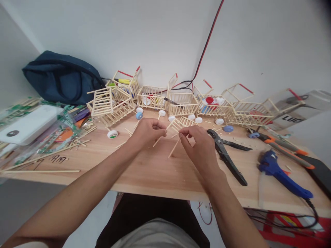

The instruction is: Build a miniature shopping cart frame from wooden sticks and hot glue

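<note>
My left hand (151, 132) is closed in a pinch on one side of a small frame of thin wooden sticks (173, 150), and one stick points down below its fingertips. Across from it, my right hand (199, 143) pinches the frame's other side, thumb and forefinger together. The frame is held tilted just above the table, its joints partly covered by my fingers. Behind it lies a ladder-like stick panel (186, 121). Black-handled pliers (227, 156) rest beside my right hand. Short loose sticks lie near my left hand.
Several stick-built carts (152, 94) with bottle-cap wheels line the wall. A blue glue gun (284, 174) and orange-handled pliers (287, 148) lie right. On the left are a white box (31, 124), plastic wrappers, long sticks and a dark blue bag (62, 77). The table's front edge (152, 194) is close.
</note>
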The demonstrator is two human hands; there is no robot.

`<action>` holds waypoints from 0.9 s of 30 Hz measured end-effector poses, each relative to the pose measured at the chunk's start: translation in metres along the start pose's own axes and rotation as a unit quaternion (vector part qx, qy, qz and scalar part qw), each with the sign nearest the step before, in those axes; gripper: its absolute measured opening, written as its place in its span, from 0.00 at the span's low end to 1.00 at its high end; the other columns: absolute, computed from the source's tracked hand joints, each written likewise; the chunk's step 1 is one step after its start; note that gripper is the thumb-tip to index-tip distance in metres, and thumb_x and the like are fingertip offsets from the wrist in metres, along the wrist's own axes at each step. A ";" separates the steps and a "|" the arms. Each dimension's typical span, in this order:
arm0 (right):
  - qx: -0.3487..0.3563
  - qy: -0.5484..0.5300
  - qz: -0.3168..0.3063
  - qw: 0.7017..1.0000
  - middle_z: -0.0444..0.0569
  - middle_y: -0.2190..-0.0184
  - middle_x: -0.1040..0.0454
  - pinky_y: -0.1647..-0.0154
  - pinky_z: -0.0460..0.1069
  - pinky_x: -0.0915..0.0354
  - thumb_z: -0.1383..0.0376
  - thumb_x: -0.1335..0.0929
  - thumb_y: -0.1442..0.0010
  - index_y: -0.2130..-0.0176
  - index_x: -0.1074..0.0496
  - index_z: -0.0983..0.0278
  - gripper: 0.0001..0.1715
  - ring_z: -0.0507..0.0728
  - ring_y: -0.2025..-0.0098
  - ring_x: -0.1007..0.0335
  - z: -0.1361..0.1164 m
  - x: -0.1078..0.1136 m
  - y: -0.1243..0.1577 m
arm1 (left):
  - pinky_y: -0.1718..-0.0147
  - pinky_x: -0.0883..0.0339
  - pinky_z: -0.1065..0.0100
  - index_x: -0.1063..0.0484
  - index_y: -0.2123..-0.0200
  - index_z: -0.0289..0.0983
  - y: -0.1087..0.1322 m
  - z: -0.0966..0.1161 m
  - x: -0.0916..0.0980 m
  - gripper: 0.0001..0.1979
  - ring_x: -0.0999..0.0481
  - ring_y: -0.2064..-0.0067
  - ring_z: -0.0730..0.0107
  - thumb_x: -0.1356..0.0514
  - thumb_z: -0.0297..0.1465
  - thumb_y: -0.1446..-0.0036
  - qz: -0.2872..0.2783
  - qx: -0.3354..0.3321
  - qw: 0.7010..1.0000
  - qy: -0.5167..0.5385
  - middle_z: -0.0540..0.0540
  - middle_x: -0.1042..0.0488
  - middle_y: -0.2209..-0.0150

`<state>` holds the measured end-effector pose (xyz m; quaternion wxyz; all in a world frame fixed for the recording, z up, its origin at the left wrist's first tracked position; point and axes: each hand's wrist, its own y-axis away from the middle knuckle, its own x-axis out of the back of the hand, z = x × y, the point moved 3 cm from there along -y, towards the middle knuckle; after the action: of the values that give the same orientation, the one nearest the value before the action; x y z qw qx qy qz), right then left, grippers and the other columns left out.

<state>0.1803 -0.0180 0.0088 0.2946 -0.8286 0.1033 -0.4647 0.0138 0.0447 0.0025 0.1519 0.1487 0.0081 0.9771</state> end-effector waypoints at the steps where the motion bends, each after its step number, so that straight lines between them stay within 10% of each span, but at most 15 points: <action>1: 0.003 0.009 0.001 1.000 0.46 0.70 0.29 0.60 0.51 0.42 0.68 0.35 0.41 0.67 0.31 0.62 0.03 0.56 0.65 0.35 0.000 0.000 0.000 | 0.84 0.48 0.76 0.27 0.73 0.32 0.000 0.001 0.000 0.03 0.40 0.84 0.82 0.39 0.26 0.55 -0.005 0.005 1.000 0.024 0.50 0.27 0.79; 27: 0.001 0.055 0.006 0.998 0.47 0.68 0.28 0.60 0.53 0.43 0.65 0.36 0.38 0.67 0.31 0.61 0.06 0.58 0.62 0.35 0.000 -0.005 0.002 | 0.84 0.48 0.76 0.28 0.77 0.31 0.002 -0.001 -0.003 0.03 0.40 0.82 0.83 0.39 0.25 0.53 -0.050 0.033 0.992 0.114 0.49 0.29 0.80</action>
<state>0.1781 -0.0171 0.0043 0.2919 -0.8009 0.1238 -0.5080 0.0158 0.0423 0.0013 0.1941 0.0401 0.0650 0.9780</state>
